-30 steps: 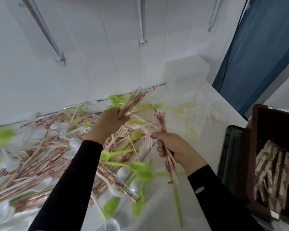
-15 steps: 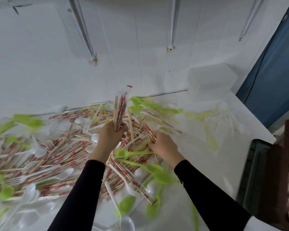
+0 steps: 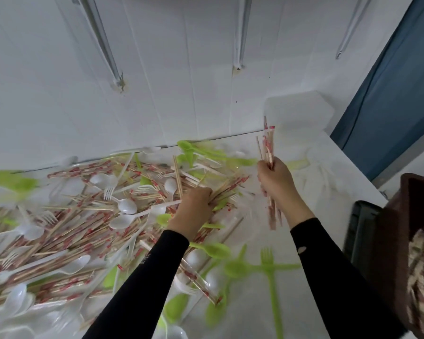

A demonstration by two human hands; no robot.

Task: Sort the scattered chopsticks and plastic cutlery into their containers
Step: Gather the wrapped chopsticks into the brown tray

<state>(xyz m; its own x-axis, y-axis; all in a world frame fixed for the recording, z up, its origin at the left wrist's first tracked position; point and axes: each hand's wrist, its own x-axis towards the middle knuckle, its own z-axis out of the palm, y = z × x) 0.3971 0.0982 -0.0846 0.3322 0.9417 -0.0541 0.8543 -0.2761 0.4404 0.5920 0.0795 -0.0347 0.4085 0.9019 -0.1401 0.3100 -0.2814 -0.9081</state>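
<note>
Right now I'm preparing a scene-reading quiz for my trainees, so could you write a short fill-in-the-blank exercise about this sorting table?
1. The left hand is down in the pile, while the right hand holds upright a bundle of ___.
2. The fork lying on the table beside the right forearm is ___ in colour.
3. Both sleeves are ___.

Missing words: chopsticks; green; black.
</note>
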